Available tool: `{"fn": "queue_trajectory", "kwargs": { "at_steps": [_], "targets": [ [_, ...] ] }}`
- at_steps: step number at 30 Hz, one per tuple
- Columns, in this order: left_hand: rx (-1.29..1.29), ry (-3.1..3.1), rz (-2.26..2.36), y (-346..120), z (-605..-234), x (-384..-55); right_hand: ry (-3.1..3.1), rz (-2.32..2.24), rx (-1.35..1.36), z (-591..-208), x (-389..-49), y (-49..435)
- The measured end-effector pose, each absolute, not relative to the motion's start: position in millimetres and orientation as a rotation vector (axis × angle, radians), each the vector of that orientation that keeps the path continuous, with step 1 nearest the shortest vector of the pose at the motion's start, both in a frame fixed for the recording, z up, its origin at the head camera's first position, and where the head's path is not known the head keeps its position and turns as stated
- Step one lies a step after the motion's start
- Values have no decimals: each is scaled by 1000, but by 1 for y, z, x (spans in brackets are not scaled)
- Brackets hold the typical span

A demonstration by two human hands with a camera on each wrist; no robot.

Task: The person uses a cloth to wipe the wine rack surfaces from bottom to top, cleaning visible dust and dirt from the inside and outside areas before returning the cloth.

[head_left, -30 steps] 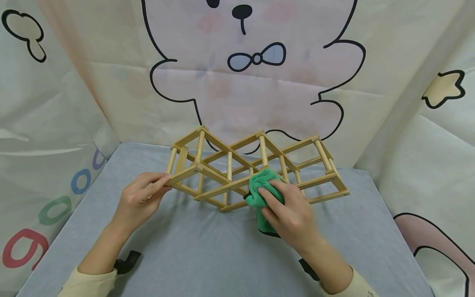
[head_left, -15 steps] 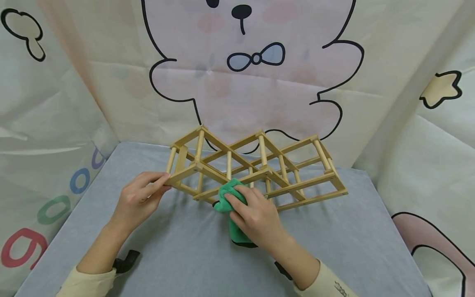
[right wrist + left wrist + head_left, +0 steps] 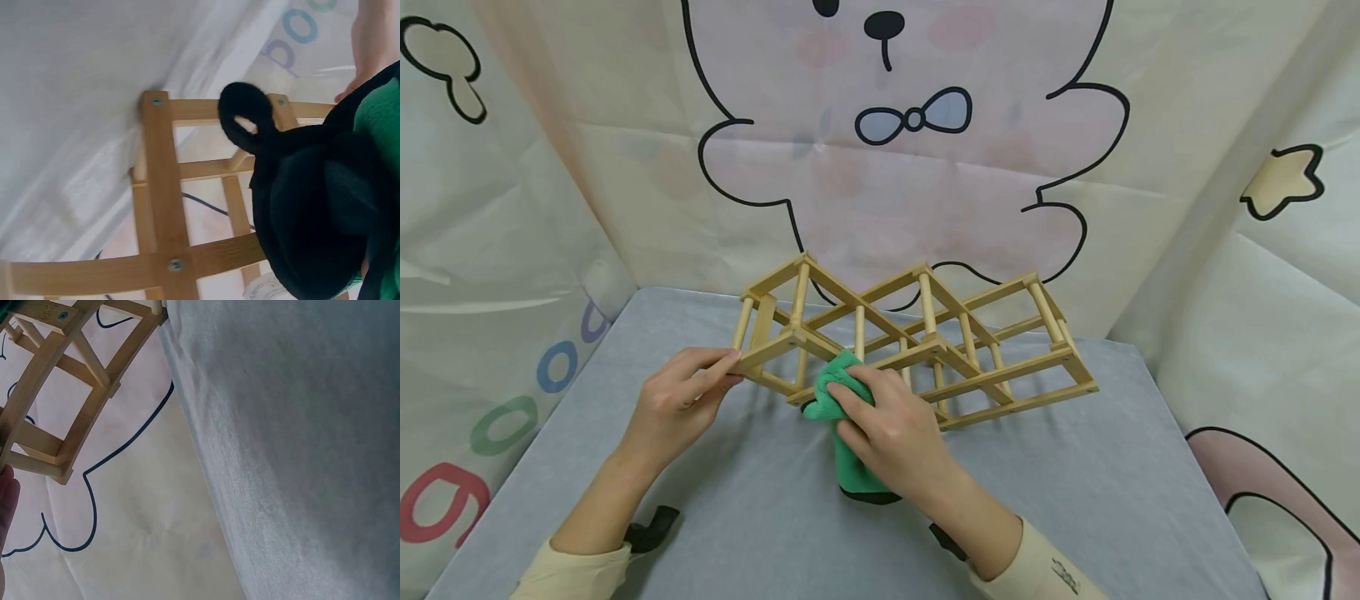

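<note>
A light wooden lattice rack [image 3: 1000, 375], built of crossed slats and round dowels, stands at an angle on the table. My left hand [image 3: 681, 400] pinches its left front corner between thumb and fingers; only that hand's edge [image 3: 5, 506] shows in the left wrist view. In my right hand [image 3: 898, 433] is a bunched green cloth [image 3: 856, 471], pressed on the front slat left of the middle. The cloth's lower end hangs down to a dark border. Close up in the right wrist view, black edging [image 3: 306, 187] with a loop covers part of the rack [image 3: 164, 169].
The table [image 3: 760, 517] has a grey-blue cover. A printed fabric backdrop [image 3: 880, 183] rises right behind the rack, and fabric walls stand on both sides. A black strap [image 3: 653, 529] sits at the left wrist.
My right hand has slid the green cloth leftward along the front slats, from the middle of the rack toward its left part. The left hand keeps its place on the corner.
</note>
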State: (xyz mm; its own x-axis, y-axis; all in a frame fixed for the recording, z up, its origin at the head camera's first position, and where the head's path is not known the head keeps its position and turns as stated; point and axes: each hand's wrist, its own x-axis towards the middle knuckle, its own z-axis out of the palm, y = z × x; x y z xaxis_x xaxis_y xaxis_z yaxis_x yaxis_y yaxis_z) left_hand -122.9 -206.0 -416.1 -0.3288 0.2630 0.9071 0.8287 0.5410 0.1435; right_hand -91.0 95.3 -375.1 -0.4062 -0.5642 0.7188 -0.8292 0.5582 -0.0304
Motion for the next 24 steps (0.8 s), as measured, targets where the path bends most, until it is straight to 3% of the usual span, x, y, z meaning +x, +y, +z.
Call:
{"fn": "queue_trajectory", "kwargs": {
  "at_steps": [16, 24],
  "targets": [
    [-911, -1861, -764, -208, -417, -122, -1825, 511, 1234, -345, -96, 64],
    [-909, -1871, -755, -210, -417, -120, -1871, 453, 1202, -352, -102, 48]
  ]
}}
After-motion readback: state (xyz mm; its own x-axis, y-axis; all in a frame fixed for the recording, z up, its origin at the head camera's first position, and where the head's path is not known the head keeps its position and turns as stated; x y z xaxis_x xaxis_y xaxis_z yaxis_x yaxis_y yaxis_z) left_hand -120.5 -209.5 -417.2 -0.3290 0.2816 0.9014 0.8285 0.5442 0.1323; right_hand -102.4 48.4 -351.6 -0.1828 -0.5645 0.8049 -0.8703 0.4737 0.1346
